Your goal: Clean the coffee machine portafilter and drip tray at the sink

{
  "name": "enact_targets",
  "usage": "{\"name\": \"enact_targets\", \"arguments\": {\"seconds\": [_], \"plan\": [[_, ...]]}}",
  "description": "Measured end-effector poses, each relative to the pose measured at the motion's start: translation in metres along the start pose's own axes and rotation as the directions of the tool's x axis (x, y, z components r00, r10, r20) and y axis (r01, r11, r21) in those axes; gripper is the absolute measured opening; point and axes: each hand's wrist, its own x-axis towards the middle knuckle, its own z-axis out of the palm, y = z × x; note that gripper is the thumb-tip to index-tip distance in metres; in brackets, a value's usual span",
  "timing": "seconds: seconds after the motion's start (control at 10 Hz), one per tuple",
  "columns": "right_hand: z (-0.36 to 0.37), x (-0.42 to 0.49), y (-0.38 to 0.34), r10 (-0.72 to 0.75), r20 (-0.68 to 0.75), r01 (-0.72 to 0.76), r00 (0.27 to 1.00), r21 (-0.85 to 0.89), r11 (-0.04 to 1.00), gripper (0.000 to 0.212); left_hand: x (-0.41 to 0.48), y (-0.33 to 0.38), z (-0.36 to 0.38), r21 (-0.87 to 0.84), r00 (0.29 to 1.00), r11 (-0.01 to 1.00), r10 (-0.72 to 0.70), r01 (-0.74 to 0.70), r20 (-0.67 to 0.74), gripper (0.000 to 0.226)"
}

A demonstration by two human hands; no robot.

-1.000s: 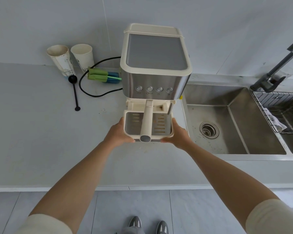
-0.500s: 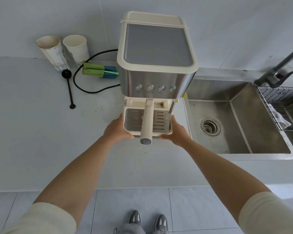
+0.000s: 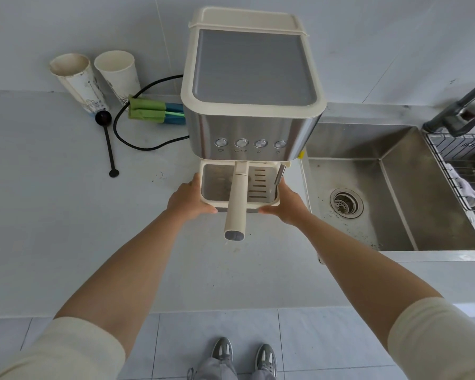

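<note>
A cream and steel coffee machine (image 3: pixel 251 86) stands on the grey counter beside the sink (image 3: pixel 395 204). Its cream drip tray (image 3: pixel 261 185), with a slotted metal grid, sits at the machine's base. The portafilter's cream handle (image 3: pixel 237 204) sticks out toward me over the tray; its basket end is hidden under the machine. My left hand (image 3: pixel 189 200) grips the tray's left side. My right hand (image 3: pixel 288 204) grips its right side.
Two paper cups (image 3: pixel 93 78), a black coffee scoop (image 3: pixel 107 141), a green and blue sponge brush (image 3: pixel 154 112) and the black power cord (image 3: pixel 137 116) lie left of the machine. A dark tap (image 3: pixel 461 111) and a wire rack (image 3: pixel 466 165) holding a cloth sit at the sink's right.
The view has moved closer to the machine. Both hands stay on the drip tray's sides, and the tray sits slightly further back under the machine.
</note>
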Motion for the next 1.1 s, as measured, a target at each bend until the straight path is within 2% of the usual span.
{"name": "enact_targets", "arguments": {"seconds": [0.2, 0.7, 0.8, 0.9, 1.1], "plan": [[-0.001, 0.01, 0.0, 0.009, 0.009, -0.009, 1.0, -0.009, 1.0, 0.083, 0.006, 0.002, -0.001, 0.04, 1.0, 0.999, -0.011, 0.011, -0.015, 0.088], [-0.004, 0.015, 0.001, 0.073, 0.051, -0.065, 0.996, -0.146, 0.987, 0.1, 0.003, 0.012, -0.001, 0.232, 0.999, 0.972, -0.025, 0.029, -0.02, 0.094], [-0.005, 0.013, 0.001, 0.104, 0.049, -0.089, 0.993, -0.251, 0.964, 0.103, -0.002, 0.014, 0.002, 0.252, 0.998, 0.967, -0.034, 0.046, -0.052, 0.092], [-0.002, 0.005, -0.003, 0.179, 0.041, -0.161, 0.983, -0.278, 0.947, 0.105, -0.01, 0.015, 0.011, 0.244, 0.997, 0.968, -0.049, 0.064, -0.067, 0.087], [0.001, -0.013, -0.003, 0.168, 0.018, -0.158, 0.986, -0.254, 0.954, 0.095, -0.028, 0.015, 0.02, 0.241, 0.99, 0.968, -0.037, 0.07, -0.137, 0.075]]}}
